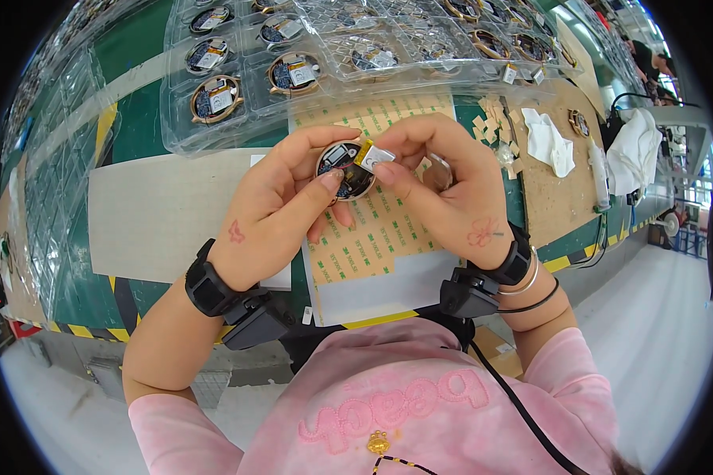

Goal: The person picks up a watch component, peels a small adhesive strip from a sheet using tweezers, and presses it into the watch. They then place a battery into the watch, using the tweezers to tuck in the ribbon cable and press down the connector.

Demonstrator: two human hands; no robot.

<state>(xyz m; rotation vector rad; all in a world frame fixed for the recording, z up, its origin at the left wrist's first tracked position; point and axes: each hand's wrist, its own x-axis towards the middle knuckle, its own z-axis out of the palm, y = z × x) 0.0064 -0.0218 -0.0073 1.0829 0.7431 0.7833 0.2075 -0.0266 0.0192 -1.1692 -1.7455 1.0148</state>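
Observation:
Near the middle of the view, my left hand [271, 206] grips a round watch case [345, 188] by its rim, thumb across the front. The case is open, showing a dark circuit board and small parts inside. My right hand [444, 170] pinches a small silver battery [375, 157] with a yellow taped end, between thumb and forefinger. The battery sits at the case's upper right edge, its yellow end over the rim; whether a lead joins the two cannot be made out. Below both hands lies a tan adhesive sheet [356, 257] with printed rows.
Clear plastic trays [182, 134] with several open watch cases [215, 100] stand at the back. A beige board [158, 214] lies left. On the right, a brown board [558, 202] bears a white cloth [548, 142] and another watch case [578, 123], beside small tan adhesive pieces [495, 119].

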